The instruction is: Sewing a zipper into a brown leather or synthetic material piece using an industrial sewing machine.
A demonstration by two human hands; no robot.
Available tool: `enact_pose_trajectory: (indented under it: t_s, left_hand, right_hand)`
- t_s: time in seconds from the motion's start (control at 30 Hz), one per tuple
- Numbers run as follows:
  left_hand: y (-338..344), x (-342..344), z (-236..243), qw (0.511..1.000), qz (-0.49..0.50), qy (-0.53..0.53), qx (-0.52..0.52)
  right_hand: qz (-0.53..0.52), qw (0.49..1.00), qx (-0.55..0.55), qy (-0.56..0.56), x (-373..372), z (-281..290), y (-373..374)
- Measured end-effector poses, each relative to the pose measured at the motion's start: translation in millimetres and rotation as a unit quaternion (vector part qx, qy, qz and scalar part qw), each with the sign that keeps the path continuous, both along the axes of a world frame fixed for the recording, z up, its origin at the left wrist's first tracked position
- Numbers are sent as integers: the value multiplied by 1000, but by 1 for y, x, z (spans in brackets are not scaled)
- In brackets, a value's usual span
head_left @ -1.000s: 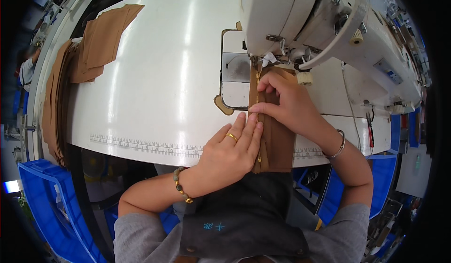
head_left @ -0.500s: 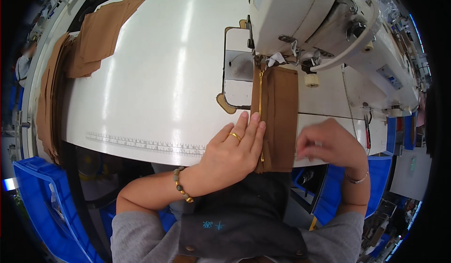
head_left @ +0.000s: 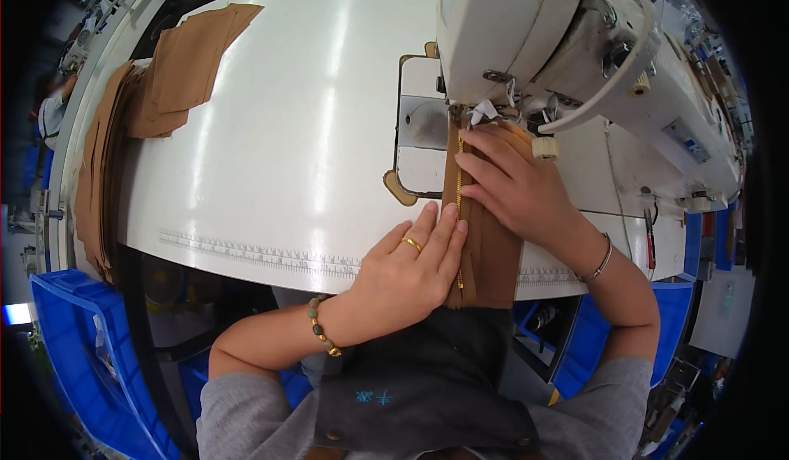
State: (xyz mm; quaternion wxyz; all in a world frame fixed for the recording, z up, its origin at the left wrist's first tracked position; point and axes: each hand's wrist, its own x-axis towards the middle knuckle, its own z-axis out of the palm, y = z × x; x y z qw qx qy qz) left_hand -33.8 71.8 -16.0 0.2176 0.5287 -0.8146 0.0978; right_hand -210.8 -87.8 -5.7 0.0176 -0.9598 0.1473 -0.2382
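A brown fabric piece (head_left: pixel 496 273) lies lengthwise under the head of a white sewing machine (head_left: pixel 501 33). Along its left side runs a gold-toothed zipper (head_left: pixel 460 255). My left hand (head_left: pixel 408 264) rests flat with outstretched fingers, its fingertips on the zipper's left edge near the table front. Farther up, close to the needle area, my right hand (head_left: pixel 518 177) lies spread over the fabric, fingertips along the zipper. Neither hand grips anything. The fabric's far end is partly hidden by the machine head and my right hand.
Brown cut pieces (head_left: pixel 189 62) lie at the far left, beside a taller brown stack (head_left: pixel 99 181) at the table's left edge. A printed ruler (head_left: pixel 255 250) runs along the front of the white table (head_left: pixel 271 131). Blue bins (head_left: pixel 82 328) stand below; a red-handled tool (head_left: pixel 650 242) lies at right.
My right hand has moved from the right of the fabric up and left onto it, near the needle area. My left hand stays on the zipper's edge.
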Motion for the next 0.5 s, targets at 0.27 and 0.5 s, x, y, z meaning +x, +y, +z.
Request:
enact_pose_trajectory:
  t_s: [0.27, 0.5]
  left_hand:
    - [-1, 2, 0, 1000, -1, 10, -8]
    - [1, 3, 1, 999, 8, 38, -15]
  right_hand:
    - [-16, 999, 36, 19, -1, -7, -3]
    - [-11, 1000, 19, 11, 0, -9, 0]
